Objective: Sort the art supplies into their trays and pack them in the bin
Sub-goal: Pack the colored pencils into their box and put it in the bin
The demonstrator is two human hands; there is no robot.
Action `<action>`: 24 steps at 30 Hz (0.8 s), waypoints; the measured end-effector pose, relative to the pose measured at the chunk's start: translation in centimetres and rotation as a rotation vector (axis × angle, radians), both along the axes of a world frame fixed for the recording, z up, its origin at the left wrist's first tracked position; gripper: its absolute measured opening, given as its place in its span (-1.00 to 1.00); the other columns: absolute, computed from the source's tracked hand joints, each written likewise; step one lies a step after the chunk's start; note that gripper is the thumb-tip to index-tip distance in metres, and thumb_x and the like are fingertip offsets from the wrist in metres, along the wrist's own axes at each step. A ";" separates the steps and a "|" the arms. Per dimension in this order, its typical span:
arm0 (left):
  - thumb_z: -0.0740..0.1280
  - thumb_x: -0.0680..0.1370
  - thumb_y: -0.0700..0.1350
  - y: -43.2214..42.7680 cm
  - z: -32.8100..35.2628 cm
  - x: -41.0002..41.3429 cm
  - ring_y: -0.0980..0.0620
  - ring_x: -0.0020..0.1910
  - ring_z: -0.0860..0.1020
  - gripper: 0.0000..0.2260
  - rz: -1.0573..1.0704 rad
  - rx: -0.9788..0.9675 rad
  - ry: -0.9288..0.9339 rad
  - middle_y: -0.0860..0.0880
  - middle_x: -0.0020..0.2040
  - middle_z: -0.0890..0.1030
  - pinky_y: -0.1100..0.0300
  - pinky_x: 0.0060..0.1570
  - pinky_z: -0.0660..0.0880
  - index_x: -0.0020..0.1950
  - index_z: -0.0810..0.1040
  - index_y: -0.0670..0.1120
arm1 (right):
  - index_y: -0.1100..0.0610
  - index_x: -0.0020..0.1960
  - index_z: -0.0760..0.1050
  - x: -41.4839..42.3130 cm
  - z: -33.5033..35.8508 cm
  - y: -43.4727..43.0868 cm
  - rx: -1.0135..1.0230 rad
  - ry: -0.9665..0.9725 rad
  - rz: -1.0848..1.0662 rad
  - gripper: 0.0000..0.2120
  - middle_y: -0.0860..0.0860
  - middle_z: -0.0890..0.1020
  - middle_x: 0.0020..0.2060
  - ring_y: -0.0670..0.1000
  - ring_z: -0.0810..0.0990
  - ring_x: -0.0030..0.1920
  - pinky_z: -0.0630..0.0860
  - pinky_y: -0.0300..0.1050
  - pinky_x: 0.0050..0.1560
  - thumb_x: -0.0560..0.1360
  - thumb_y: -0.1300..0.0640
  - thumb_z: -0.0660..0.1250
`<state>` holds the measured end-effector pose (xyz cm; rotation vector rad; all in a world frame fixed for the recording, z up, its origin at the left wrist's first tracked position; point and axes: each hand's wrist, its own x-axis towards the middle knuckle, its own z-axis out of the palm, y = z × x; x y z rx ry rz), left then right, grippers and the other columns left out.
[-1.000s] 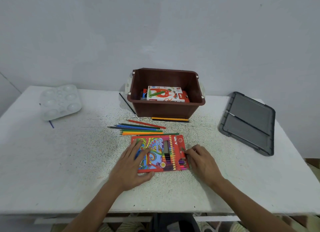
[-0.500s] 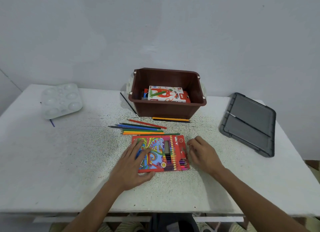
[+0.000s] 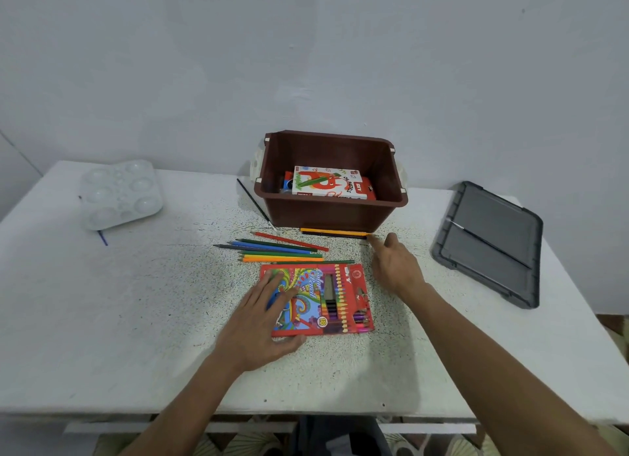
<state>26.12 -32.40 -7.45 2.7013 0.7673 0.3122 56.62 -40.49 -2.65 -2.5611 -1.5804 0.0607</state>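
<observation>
A red colour-pencil box point(image 3: 326, 299) lies flat in the middle of the table. My left hand point(image 3: 263, 319) rests flat on its left part, fingers spread. My right hand point(image 3: 394, 265) hovers open to the right of the box, its fingers stretched toward the orange and black pencils point(image 3: 335, 232) that lie against the front of the brown bin point(image 3: 330, 214). Several loose coloured pencils point(image 3: 279, 251) lie between the pencil box and the bin. Inside the bin sits an oil pastels box point(image 3: 328, 185).
A white paint palette point(image 3: 119, 193) sits at the far left with a blue stick point(image 3: 102, 237) under it. A thin brush point(image 3: 257, 205) lies left of the bin. The grey bin lid point(image 3: 490, 241) lies at the right with a thin brush point(image 3: 483, 239) across it.
My right hand left the pencil box's right edge and moved up and away toward the pencils by the bin. My left hand stayed on the box.
</observation>
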 end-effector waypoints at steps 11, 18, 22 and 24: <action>0.12 0.46 0.51 0.1 0.0 -0.1 0.08 0.59 -0.17 -0.24 -0.004 -0.010 0.007 0.05 0.62 0.00 0.04 0.50 -0.02 0.55 0.19 0.14 | 0.23 0.22 0.44 1.9 0.7 -0.9 -0.064 -0.101 0.033 -0.75 0.16 0.55 -0.01 0.20 0.53 -0.08 0.31 -0.07 -0.25 0.55 0.34 0.18; 0.13 0.46 0.51 0.1 0.1 -0.1 0.07 0.59 -0.16 -0.24 0.000 -0.010 -0.004 0.04 0.62 0.01 0.06 0.50 -0.04 0.55 0.21 0.12 | 0.28 0.09 0.54 3.7 1.0 -5.0 -0.009 -0.142 0.056 -0.83 0.13 0.53 -0.18 0.10 0.41 -0.35 0.30 -0.10 -0.38 0.53 0.36 0.28; 0.13 0.47 0.50 0.0 0.1 0.0 0.08 0.59 -0.18 -0.24 0.000 -0.008 0.003 0.04 0.62 -0.01 0.07 0.50 -0.07 0.56 0.20 0.13 | 0.25 0.06 0.54 5.2 2.0 -8.3 0.059 -0.185 0.102 -0.78 0.12 0.50 -0.24 0.05 0.33 -0.41 0.30 -0.14 -0.49 0.43 0.39 0.42; 0.12 0.46 0.51 0.0 0.1 -0.1 0.09 0.58 -0.19 -0.23 0.005 -0.010 0.013 0.05 0.62 -0.02 0.09 0.49 -0.10 0.56 0.19 0.14 | 0.27 0.04 0.55 5.8 2.6 -9.8 0.075 -0.219 0.170 -0.74 0.12 0.51 -0.26 0.05 0.35 -0.42 0.29 -0.16 -0.50 0.39 0.41 0.47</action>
